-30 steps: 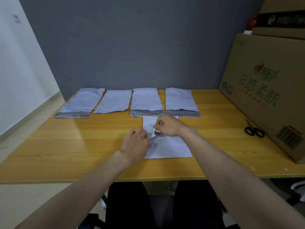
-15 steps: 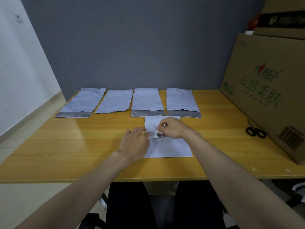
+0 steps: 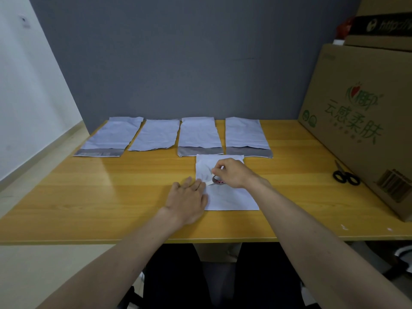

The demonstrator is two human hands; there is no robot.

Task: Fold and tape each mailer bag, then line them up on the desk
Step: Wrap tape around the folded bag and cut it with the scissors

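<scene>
A white mailer bag (image 3: 231, 197) lies folded on the wooden desk (image 3: 89, 197), in front of me. My left hand (image 3: 189, 197) rests flat on its left edge, fingers straight, pressing it down. My right hand (image 3: 231, 172) grips a small roll of tape (image 3: 217, 180) over the bag's middle, and a strip of tape runs from the roll toward my left fingertips. Several folded mailer bags lie side by side along the back of the desk, from the leftmost bag (image 3: 111, 137) to the rightmost bag (image 3: 244, 136).
Black-handled scissors (image 3: 344, 175) lie at the right, beside a large cardboard box (image 3: 365, 121) that fills the desk's right end. A grey partition (image 3: 178, 59) closes off the back. A white wall runs down the left side.
My right hand has shifted slightly to the right with the roll, drawing the tape strip out from under my left fingertips. My left hand stays pressed on the bag.
</scene>
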